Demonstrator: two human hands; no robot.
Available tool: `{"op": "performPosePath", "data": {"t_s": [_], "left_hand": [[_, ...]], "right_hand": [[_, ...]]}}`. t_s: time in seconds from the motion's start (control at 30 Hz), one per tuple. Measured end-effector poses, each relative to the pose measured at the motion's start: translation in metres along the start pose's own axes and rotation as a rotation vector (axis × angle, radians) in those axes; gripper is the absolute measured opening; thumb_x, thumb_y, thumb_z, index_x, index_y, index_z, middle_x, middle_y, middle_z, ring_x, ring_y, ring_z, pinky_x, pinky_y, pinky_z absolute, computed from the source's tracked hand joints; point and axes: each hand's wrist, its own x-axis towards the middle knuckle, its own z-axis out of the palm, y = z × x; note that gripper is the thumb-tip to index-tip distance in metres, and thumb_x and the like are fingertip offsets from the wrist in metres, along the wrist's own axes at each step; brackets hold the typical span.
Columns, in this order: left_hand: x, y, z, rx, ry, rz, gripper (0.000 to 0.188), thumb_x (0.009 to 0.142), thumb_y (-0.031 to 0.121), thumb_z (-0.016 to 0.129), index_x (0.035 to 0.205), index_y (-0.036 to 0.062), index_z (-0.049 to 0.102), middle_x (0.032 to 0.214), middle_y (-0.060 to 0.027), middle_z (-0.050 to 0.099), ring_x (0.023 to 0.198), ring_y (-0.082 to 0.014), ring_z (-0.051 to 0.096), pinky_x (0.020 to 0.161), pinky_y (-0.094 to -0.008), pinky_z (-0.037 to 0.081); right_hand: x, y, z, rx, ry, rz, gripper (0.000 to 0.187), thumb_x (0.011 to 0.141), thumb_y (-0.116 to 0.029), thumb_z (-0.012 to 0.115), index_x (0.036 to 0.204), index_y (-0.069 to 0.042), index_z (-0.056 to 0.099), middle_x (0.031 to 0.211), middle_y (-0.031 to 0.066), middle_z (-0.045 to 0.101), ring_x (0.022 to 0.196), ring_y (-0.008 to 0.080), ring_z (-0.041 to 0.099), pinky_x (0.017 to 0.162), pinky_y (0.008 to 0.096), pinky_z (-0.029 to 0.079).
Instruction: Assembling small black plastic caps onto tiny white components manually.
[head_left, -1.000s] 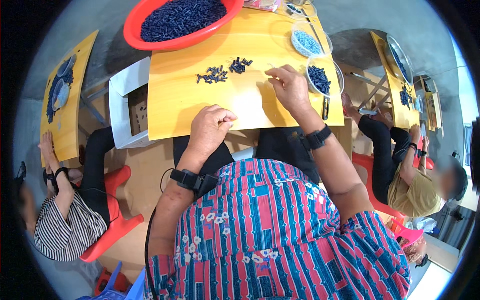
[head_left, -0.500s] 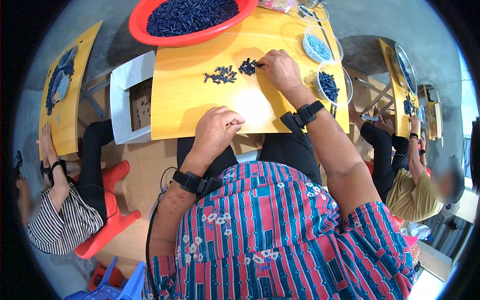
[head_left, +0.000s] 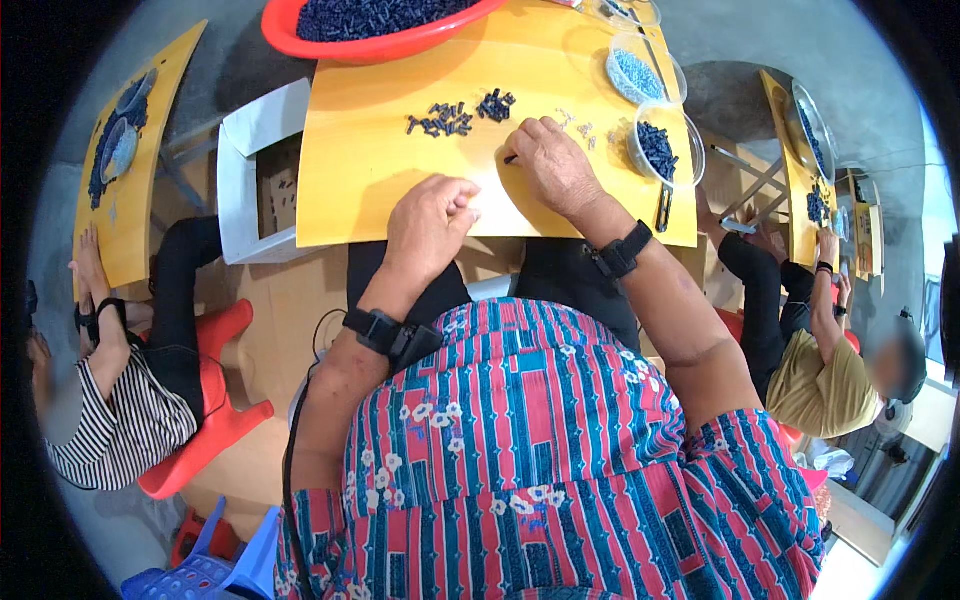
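My right hand [head_left: 556,165] is above the yellow table [head_left: 370,205], its thumb and fingers pinching a small dark tube-shaped piece [head_left: 511,159]. My left hand [head_left: 432,225] is near the table's front edge, with fingers curled and thumb pressed to the forefinger. Whatever may be in that pinch is too small to make out. Beyond both hands lie two small heaps of similar dark pieces, a looser left heap [head_left: 440,120] and a tighter right heap [head_left: 495,105]. Several tiny clear pieces [head_left: 586,130] are scattered to the right of my right hand.
At the back left stands a red basin [head_left: 380,48] full of dark pieces. Along the right are a clear bowl of dark pieces [head_left: 657,152], a bowl of light blue pieces [head_left: 638,76] and a slim black tool [head_left: 664,208]. Co-workers sit at tables on both sides.
My right hand has drawn back from the right heap toward me with a dark piece in its fingertips. My left hand has come slightly farther over the table. The view has shifted a little.
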Motion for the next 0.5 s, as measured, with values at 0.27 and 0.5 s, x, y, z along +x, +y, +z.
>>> {"op": "performPosePath", "data": {"t_s": [0.27,0.5], "left_hand": [[0.01,0.002,-0.001,-0.025,0.02,-0.095,0.017,0.079,0.017,0.073,0.089,0.0029,0.07,0.082,-0.01,0.066,0.071,-0.0221,0.064,0.066,-0.0328,0.051],[0.005,-0.008,-0.004,-0.265,0.032,-0.173,0.013,0.086,0.009,0.069,0.092,-0.0025,0.069,0.079,-0.0022,0.064,0.071,-0.0075,0.057,0.066,-0.0224,0.047]], "right_hand": [[-0.01,-0.041,-0.004,0.269,0.033,-0.032,0.013,0.076,-0.01,0.061,0.088,-0.007,0.058,0.086,0.0123,0.056,0.085,0.0312,0.054,0.08,0.0387,0.047],[-0.008,-0.055,-0.006,0.594,0.042,0.141,0.018,0.078,-0.003,0.064,0.096,-0.003,0.062,0.085,0.0098,0.062,0.083,0.0224,0.062,0.075,0.0318,0.05]]}}
